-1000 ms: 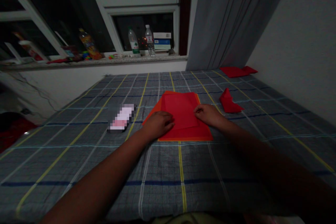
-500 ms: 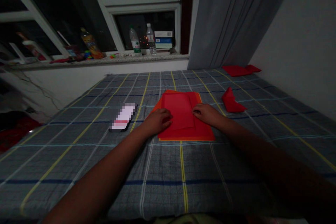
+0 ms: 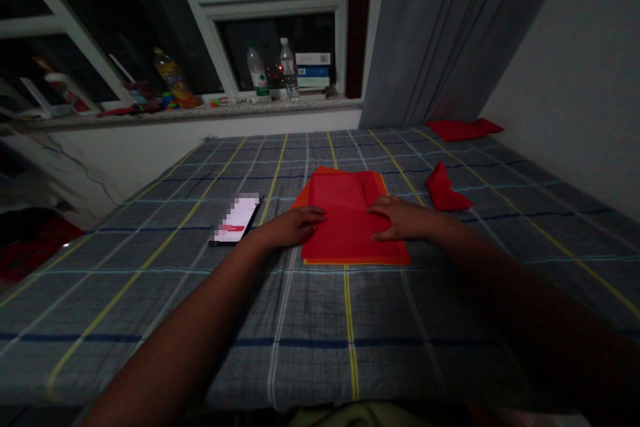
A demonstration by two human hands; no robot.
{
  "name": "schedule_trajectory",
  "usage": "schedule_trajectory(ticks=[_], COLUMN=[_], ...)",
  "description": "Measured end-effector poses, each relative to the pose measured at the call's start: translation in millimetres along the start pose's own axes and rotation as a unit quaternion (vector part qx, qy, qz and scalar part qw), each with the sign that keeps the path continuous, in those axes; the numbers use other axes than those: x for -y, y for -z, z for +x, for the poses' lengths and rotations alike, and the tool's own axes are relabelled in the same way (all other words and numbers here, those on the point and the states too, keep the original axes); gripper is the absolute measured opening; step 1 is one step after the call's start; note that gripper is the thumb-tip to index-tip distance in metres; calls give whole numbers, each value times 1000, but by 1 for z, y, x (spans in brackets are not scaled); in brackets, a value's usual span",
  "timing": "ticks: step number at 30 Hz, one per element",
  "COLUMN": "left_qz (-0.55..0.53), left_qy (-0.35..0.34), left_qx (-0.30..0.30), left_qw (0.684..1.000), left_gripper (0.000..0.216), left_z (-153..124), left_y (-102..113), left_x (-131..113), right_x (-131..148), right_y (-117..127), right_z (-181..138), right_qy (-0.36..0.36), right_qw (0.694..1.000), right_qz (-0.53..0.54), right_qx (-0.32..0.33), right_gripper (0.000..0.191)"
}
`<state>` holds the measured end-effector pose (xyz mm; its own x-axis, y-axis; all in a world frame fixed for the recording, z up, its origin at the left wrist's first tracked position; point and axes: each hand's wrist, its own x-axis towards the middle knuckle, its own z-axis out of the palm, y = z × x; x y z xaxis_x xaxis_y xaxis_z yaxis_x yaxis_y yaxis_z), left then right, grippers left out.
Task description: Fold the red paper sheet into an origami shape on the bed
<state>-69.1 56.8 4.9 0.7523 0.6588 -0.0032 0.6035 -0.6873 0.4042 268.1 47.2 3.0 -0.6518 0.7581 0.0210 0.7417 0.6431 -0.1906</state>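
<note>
A red paper sheet (image 3: pixel 345 233), with a crease running across its middle, lies on top of a small stack of red and orange paper (image 3: pixel 303 197). My left hand (image 3: pixel 295 225) rests at the stack's left side, its fingers stretched over the paper's edge. On the right, my right hand (image 3: pixel 395 217) lies with fingers and thumb apart, touching the paper. Neither hand grips the sheet. Right of the stack sits a folded red paper piece (image 3: pixel 444 192). To the left is a phone (image 3: pixel 237 219) with its screen lit.
A checked cloth (image 3: pixel 320 327) covers the surface. More red paper (image 3: pixel 455 130) lies at the far right by the wall. Bottles (image 3: pixel 289 73) and stacked boxes (image 3: pixel 313 71) stand on the windowsill (image 3: pixel 225 110). A grey curtain (image 3: pixel 425 33) hangs at the back right.
The top red sheet, earlier a smaller folded shape between my hands, now spreads further down the stack with its crease showing. My right hand's fingers have spread onto the paper; the left has shifted slightly left.
</note>
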Motion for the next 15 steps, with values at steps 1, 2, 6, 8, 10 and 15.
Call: schedule_trajectory(ticks=[1, 2, 6, 8, 10, 15], left_qz=[-6, -12, -31, -38, -44, -38], left_qy=[1, 2, 8, 14, 19, 15], left_qx=[6, 12, 49, 62, 63, 57], left_qw=[1000, 1000, 998, 997, 997, 998], left_gripper=[42, 43, 49, 51, 51, 51], left_z=[-1, -2, -4, -5, -4, -5], left_y=[1, 3, 9, 11, 11, 10], left_x=[0, 0, -2, -2, -1, -1], right_x=[1, 2, 6, 10, 14, 20], right_y=[1, 1, 4, 6, 8, 9], right_z=[-1, -2, -5, -6, -7, -9], right_qy=[1, 2, 2, -3, -13, -43], right_qw=[1000, 1000, 1000, 999, 998, 996], right_qz=[-1, -2, -17, -29, -39, -45], right_qx=[4, 6, 16, 27, 40, 62], right_gripper=[72, 73, 75, 76, 78, 91])
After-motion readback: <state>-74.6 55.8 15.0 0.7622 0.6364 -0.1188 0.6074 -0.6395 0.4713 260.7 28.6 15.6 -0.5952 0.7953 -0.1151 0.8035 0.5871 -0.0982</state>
